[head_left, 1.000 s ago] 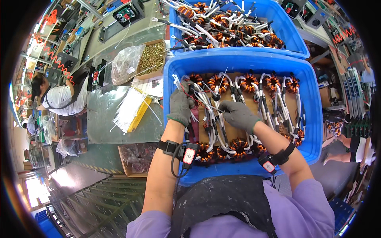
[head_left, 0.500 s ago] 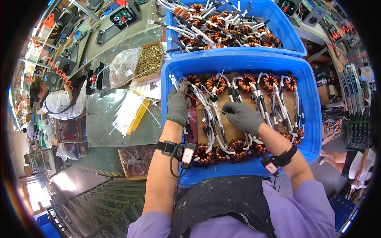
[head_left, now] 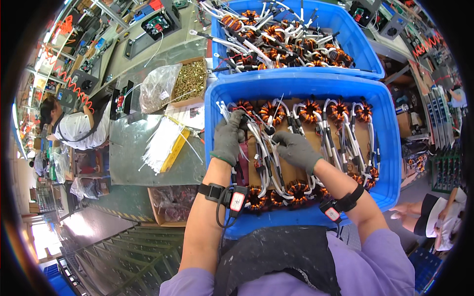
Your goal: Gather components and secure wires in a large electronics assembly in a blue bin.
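Both my hands wear grey gloves and reach into a blue tub (head_left: 392, 163) of copper-wound ring coils with white and black cables. At the tub's left end, my left hand (head_left: 228, 139) has its fingers closed round white cables (head_left: 224, 110) whose metal lugs stick out above it. My right hand (head_left: 297, 150) is closed near the middle, fingertips at a bundle of white cables (head_left: 266, 150); whether it grips one is hidden. Ring coils (head_left: 310, 111) line the far side, and more coils (head_left: 298, 191) lie along the near side, over brown cardboard (head_left: 290, 173).
Behind stands a second blue tub (head_left: 373, 61) heaped with similar coils. On the left bench are a box of brass-coloured fasteners (head_left: 190, 81), a clear plastic bag (head_left: 159, 89) and white cable ties (head_left: 160, 145) in a yellow holder. A person (head_left: 81, 123) works at far left; another (head_left: 439, 217) is at right.
My right hand has shifted slightly left, closer to the cable bundle. My left hand stays at the tub's left end, its fingers more curled. The whole view has moved a little.
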`<state>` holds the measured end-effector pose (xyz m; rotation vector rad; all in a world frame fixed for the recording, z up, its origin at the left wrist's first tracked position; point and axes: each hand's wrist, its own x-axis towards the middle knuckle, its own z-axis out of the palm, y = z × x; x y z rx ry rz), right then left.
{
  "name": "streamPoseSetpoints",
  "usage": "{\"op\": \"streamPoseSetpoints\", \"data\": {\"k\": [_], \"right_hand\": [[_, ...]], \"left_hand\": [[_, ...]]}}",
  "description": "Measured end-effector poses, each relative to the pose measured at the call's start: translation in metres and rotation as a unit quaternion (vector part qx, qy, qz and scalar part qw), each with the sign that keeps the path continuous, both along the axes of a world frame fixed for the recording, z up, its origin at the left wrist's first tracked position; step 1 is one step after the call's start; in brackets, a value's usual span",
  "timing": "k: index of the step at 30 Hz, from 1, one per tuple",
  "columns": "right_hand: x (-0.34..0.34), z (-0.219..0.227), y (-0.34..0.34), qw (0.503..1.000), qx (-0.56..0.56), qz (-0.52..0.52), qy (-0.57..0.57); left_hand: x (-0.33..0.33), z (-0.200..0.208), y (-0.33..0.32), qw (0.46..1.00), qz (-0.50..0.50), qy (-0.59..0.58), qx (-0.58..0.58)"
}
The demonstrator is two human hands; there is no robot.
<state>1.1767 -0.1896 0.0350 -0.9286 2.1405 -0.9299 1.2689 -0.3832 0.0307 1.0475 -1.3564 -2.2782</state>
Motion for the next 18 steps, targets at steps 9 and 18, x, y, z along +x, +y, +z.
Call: {"op": "streamPoseSetpoints", "data": {"k": [9,18], "right_hand": [[0.007,0.001,-0.005,0.970,-0.077,0.043,0.227],[0.010,0.006,-0.005,0.955,-0.067,0.070,0.280]], "left_hand": [[-0.002,-0.010,0.006,0.996,0.029,0.072,-0.041],[-0.012,-0.027,0.028,0.988,0.097,0.072,-0.099]]}}
